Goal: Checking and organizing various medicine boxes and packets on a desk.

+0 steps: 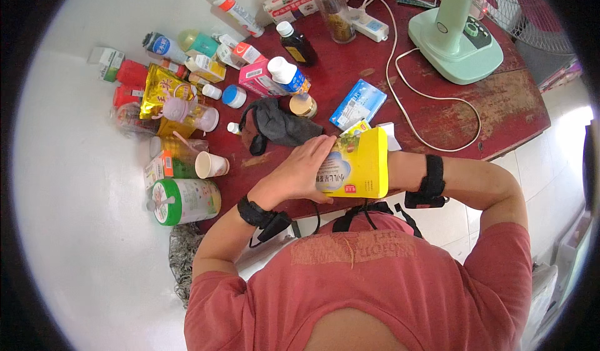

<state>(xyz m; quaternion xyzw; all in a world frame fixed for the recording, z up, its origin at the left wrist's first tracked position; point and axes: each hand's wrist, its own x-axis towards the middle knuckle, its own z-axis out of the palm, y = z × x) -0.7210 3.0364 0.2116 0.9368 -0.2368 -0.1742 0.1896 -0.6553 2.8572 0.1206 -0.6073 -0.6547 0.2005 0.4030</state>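
Observation:
My left hand [300,170] grips the left side of a yellow carton [361,168], its fingers over the top edge and its thumb along the bottom. The carton bears printed writing and a blue flower-like shape, and it is held above the table's near edge. From the right, my right hand [404,169] reaches in behind the carton. Its fingers are hidden there, so their grip cannot be seen. Just beyond the carton lie a small yellow packet [357,128], a white paper piece [390,135] and a blue medicine box [358,103].
On the red wooden table [511,112], a dark cloth pouch [286,124] lies near my left hand. A paper cup [212,164], a green-lidded tub [187,201] and several bottles crowd the left. A white cable [440,99] loops below a green appliance base [454,46].

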